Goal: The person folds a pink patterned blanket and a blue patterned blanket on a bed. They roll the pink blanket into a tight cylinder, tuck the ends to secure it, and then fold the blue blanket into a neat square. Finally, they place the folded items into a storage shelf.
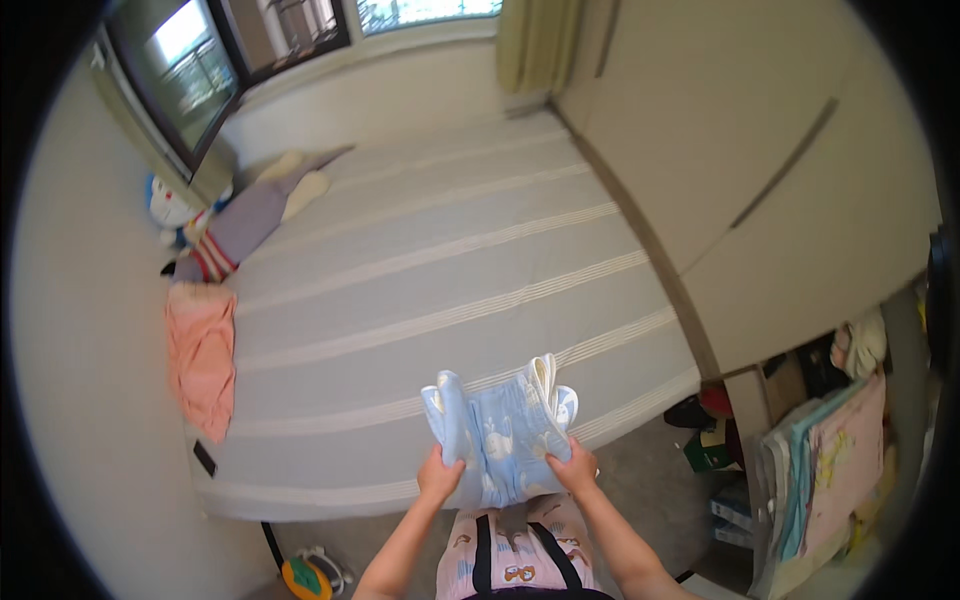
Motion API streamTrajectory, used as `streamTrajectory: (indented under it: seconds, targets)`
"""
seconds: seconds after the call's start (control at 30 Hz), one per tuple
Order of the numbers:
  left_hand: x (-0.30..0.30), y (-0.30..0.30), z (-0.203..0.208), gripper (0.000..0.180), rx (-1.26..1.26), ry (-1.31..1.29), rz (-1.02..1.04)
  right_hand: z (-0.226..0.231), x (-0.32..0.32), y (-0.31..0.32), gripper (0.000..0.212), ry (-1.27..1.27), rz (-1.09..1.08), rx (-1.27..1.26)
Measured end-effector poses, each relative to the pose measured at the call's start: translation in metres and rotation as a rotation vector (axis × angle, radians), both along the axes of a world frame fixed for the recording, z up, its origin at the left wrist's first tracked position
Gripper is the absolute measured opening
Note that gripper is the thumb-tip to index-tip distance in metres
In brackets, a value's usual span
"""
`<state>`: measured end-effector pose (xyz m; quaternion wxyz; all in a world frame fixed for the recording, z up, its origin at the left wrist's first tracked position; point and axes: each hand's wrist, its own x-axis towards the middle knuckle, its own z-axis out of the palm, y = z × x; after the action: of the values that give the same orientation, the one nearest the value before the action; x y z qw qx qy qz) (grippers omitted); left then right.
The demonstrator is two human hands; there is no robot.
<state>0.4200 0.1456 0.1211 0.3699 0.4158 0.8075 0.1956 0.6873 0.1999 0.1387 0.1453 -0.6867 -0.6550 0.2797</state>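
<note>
A light blue cloth with white animal figures and a pale edging, perhaps a small blanket (497, 435), is held up in front of me, folded in layers. My left hand (438, 474) grips its left side, thumb on top. At the right side my right hand (573, 466) pinches the cloth in the same way. The upper ends of the folds curl outward at both corners. Beneath and beyond the cloth lies the near edge of the bed (420, 300), covered in a grey sheet with pale stripes.
Along the bed's left side lie a pink cloth (201, 360), a long grey plush toy (245, 222), a blue and white plush (175, 205) and a phone (204, 459). Folded textiles (840, 450) hang at the right, below a large cabinet (760, 170). An orange-and-green item (305, 578) sits on the floor.
</note>
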Motion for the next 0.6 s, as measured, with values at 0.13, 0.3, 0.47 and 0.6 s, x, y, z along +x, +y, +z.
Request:
streamTrajectory:
  seconds: [0.13, 0.3, 0.47, 0.6]
  targets:
    - [0.059, 0.012, 0.061, 0.053, 0.032, -0.052, -0.162, 0.041, 0.06, -0.031, 0.046, 0.018, -0.118, 0.3]
    - [0.176, 0.016, 0.108, 0.046, 0.386, -0.299, -0.21, 0.131, 0.182, -0.075, 0.043, -0.015, -0.269, 0.688]
    - [0.293, 0.012, 0.196, 0.036, 0.583, -0.739, -0.356, 0.22, 0.29, -0.143, 0.043, -0.193, -0.386, 0.906]
    - [0.39, 0.021, 0.256, 0.035, 0.585, -0.777, -0.563, 0.262, 0.383, -0.177, 0.046, -0.296, -0.57, 1.076]
